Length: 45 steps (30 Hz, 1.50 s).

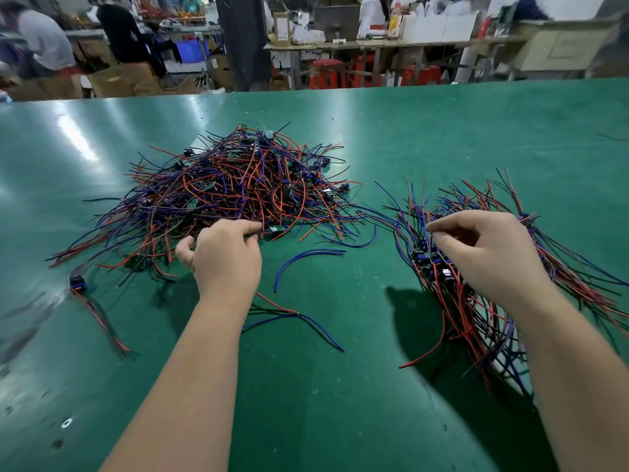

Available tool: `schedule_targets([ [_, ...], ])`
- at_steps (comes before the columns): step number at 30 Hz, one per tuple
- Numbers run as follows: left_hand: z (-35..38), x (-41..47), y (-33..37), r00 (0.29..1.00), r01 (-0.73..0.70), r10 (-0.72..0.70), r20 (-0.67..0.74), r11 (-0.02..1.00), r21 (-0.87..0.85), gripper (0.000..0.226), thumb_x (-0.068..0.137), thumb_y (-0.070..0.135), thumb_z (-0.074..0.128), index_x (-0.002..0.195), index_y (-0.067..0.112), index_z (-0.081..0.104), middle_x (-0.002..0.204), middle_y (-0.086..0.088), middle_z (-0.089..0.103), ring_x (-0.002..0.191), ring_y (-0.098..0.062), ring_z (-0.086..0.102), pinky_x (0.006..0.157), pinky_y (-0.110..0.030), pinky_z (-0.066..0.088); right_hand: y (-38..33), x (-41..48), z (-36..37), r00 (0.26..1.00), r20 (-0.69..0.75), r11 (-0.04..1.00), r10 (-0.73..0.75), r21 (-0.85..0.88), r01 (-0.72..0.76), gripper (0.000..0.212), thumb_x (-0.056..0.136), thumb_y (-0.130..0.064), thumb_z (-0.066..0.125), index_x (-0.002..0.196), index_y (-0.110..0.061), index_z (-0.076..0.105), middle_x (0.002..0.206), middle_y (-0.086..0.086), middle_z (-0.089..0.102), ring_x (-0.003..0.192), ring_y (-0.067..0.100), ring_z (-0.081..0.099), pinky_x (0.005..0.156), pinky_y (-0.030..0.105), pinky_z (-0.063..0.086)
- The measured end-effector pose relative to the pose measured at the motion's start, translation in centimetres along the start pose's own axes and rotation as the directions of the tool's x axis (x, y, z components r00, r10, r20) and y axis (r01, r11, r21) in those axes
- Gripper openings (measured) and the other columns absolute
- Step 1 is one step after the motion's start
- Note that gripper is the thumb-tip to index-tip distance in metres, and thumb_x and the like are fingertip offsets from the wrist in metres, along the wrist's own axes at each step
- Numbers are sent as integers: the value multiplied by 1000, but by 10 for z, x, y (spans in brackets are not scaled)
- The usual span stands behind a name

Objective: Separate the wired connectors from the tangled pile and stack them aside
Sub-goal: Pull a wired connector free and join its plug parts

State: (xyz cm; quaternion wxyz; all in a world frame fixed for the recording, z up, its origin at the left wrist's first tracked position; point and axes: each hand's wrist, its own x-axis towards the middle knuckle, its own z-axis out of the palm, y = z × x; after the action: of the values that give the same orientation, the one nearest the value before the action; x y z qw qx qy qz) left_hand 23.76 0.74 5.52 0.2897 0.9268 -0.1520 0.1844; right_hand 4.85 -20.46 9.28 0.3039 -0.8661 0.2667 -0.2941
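A tangled pile (235, 185) of red, blue and black wires with small connectors and green boards lies on the green table (442, 137), left of centre. My left hand (224, 257) is at the pile's near edge, its fingertips pinching a wired connector with a small green board (276, 229). At the right lies the sorted stack (476, 301), its connectors lined up and wires fanning out. My right hand (486, 250) hovers over that stack with curled fingers, thumb and forefinger close together; whether it holds a wire is unclear.
Loose wires lie between the two heaps: a blue pair (306, 260) and a red-blue-black set (299, 321). A single connector with wires (80, 284) lies at the left. Beyond the table's far edge are benches, red stools (328, 73), boxes and several people.
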Motion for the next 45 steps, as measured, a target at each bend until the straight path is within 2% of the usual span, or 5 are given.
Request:
schedule_targets([
  [10, -15, -11, 36, 830, -507, 238, -505, 699, -504, 31, 91, 1, 59, 123, -1, 60, 105, -6, 55, 83, -12, 55, 74, -26, 53, -21, -11, 18, 973, 230, 949, 9, 305, -81, 22, 84, -7, 65, 83, -27, 73, 65, 0, 69, 58, 7, 60, 59, 21, 48],
  [24, -23, 1, 38, 889, 134, -452, 72, 106, -985, 11, 95, 4, 54, 97, 2, 65, 75, 4, 68, 69, -7, 64, 72, -20, 53, -20, -14, 24, 957, 289, 957, 38, 267, -118, 22, 85, -8, 64, 81, -28, 72, 71, 1, 72, 59, 5, 63, 63, 23, 52],
  [31, -33, -5, 51, 882, 378, -186, 433, -268, -886, 17, 96, 8, 52, 85, 7, 64, 71, -1, 72, 69, -8, 69, 62, -14, 53, -28, -18, 27, 933, 355, 863, -53, 486, -135, 24, 83, -16, 69, 104, -29, 67, 87, -7, 70, 64, 10, 60, 65, 17, 50],
  [41, -33, -34, 78, 844, 536, 157, 512, -270, -800, 24, 74, 18, 58, 95, 12, 66, 91, 3, 73, 81, -9, 71, 62, -14, 54, -39, -27, 32, 835, 518, 461, -184, 796, -392, 20, 72, -9, 73, 92, -10, 72, 85, 13, 71, 59, 10, 58, 56, 16, 46],
  [45, -33, -37, 79, 863, 505, 133, 487, -229, -832, 22, 75, 18, 60, 94, 15, 69, 92, 5, 73, 81, -7, 70, 60, -14, 54, -40, -26, 28, 868, 475, 509, -142, 787, -348, 27, 63, -14, 81, 90, -13, 74, 78, 10, 70, 59, 11, 59, 56, 16, 45],
])
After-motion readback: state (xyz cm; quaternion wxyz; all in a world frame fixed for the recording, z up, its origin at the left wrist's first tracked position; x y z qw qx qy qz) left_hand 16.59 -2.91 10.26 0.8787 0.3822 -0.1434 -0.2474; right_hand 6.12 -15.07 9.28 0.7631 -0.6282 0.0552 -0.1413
